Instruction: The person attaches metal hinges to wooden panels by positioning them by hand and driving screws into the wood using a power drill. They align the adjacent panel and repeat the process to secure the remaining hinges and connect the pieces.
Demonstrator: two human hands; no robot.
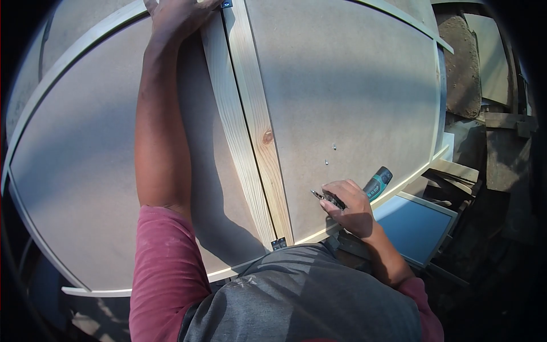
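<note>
Screwdriver (373, 187) with teal-black handle, low on the right board panel (353, 97), gripped in the right hand (348, 206) — tip hidden under the fingers. Two small screws (330, 154) just above. Left hand (176, 17) pressed flat at the wooden strips (250, 142) up top — fingers cut off by the frame edge.

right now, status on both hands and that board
Left hand flat on wooden batten up top. Right hand shut on teal screwdriver, tip on board. Two screws just above, nothing blocking.
</note>
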